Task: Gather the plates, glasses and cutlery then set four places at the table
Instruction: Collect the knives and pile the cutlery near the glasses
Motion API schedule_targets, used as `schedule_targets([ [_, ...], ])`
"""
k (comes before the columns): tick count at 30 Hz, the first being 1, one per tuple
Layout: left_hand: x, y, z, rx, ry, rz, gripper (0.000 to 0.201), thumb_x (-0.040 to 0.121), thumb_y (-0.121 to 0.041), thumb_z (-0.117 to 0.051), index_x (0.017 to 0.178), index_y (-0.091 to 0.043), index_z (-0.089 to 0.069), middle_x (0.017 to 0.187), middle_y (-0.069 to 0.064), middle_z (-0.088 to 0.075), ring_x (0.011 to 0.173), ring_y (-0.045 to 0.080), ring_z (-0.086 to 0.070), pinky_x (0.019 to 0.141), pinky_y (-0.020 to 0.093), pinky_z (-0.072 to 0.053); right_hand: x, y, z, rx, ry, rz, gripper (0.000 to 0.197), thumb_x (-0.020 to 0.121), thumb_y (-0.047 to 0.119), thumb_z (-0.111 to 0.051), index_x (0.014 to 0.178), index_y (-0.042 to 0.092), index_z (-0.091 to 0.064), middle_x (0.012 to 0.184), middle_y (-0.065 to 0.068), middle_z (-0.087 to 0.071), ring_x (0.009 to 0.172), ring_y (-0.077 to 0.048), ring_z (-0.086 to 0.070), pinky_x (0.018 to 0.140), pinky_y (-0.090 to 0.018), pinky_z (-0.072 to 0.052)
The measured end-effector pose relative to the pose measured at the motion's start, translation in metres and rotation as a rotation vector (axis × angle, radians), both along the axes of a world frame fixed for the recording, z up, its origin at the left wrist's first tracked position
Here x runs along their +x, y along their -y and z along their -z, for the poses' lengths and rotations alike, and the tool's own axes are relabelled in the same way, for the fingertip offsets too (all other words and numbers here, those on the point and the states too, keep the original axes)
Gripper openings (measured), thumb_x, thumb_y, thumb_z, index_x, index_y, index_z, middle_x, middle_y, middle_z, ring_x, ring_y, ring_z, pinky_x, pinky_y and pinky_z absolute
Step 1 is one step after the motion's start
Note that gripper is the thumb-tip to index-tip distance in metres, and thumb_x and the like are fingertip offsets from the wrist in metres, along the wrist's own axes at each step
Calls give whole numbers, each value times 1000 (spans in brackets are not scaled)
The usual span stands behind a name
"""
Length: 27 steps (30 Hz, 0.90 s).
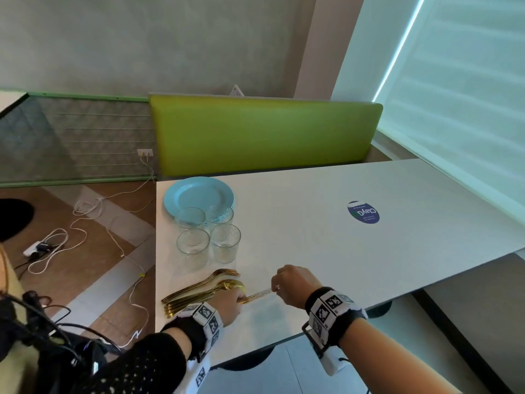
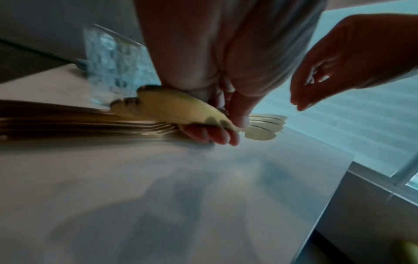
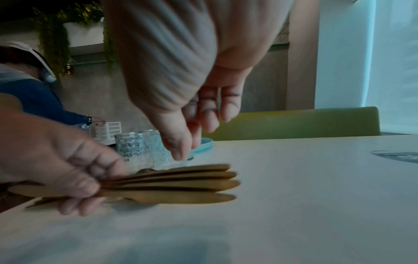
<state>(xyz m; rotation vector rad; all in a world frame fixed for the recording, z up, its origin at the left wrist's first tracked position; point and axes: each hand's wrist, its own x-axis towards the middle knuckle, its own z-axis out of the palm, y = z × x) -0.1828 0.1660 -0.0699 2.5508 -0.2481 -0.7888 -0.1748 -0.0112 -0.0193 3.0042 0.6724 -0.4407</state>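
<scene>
A bundle of gold cutlery lies at the near left of the white table. My left hand grips it around the middle, with spoon bowls under the thumb. Several knife blades fan out to the right of that grip. My right hand hovers just above the blade tips with fingers hanging relaxed, holding nothing. Behind the cutlery stand several clear glasses, and behind them a stack of light blue plates.
A green padded bench back runs along the table's far side. A round blue sticker marks the tabletop at right. White cables trail over the wooden floor at left. Another person's blue sleeve shows beyond the glasses.
</scene>
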Motion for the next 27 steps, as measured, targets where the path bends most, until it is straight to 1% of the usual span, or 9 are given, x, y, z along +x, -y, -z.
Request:
schedule_targets([
  [5,-13,-36,14,82,13,1,41,96,-18,-47,136,-13,-46,139,9,-51,127,20,-49,100,21,-37,-2,9,2,-23,-3,91,25,93,16,-48,109,20,-67,117,-2,-62,112,-22,-57,91,-30,-46],
  [9,-24,-51,21,188,81,25,39,98,-15,-42,135,-10,-49,138,10,-52,128,24,-49,103,25,-35,-4,3,7,-20,-3,131,25,93,18,-47,109,20,-67,117,-2,-61,113,-21,-56,92,-30,-45],
  [12,-30,-58,27,218,112,47,35,97,-11,-39,128,-7,-53,130,12,-53,118,25,-54,92,25,-39,-6,-3,12,0,-5,143,24,93,18,-47,107,19,-67,116,-2,-61,112,-21,-56,90,-29,-45],
  [17,-38,-61,24,249,169,56,41,97,0,-29,133,-7,-47,133,15,-48,125,27,-47,102,32,-38,-7,-8,16,10,2,153,24,92,19,-47,105,20,-67,115,-2,-61,111,-21,-56,89,-29,-45],
  [20,-36,-61,23,260,181,34,43,95,4,-26,130,-4,-49,132,16,-48,125,29,-45,101,34,-37,-8,-8,18,-1,6,154,24,92,18,-46,104,20,-67,115,-2,-61,112,-20,-55,89,-29,-45],
  [22,-33,-61,22,318,200,126,35,96,-4,-29,124,-4,-51,128,16,-51,114,28,-50,93,35,-38,-10,-7,19,-11,2,155,24,92,18,-45,104,20,-67,115,-2,-61,113,-19,-54,90,-29,-45],
  [24,-33,-64,23,319,267,178,23,96,-18,-32,103,-6,-51,120,18,-55,100,28,-53,82,33,-34,-11,-7,20,-22,-4,159,25,93,18,-45,105,20,-66,115,-2,-61,113,-19,-54,91,-30,-45],
  [26,-31,-65,24,315,256,161,17,96,-21,-33,90,-10,-44,117,20,-55,103,31,-55,78,33,-33,-12,-6,21,-27,-10,166,25,93,19,-46,105,20,-67,115,-2,-61,113,-20,-55,92,-29,-46],
  [27,-29,-66,25,300,230,110,17,97,-19,-33,92,-8,-45,120,21,-54,109,32,-55,81,35,-36,-12,-7,21,-29,-13,169,24,93,19,-46,105,20,-67,116,-2,-61,113,-20,-55,92,-29,-45],
])
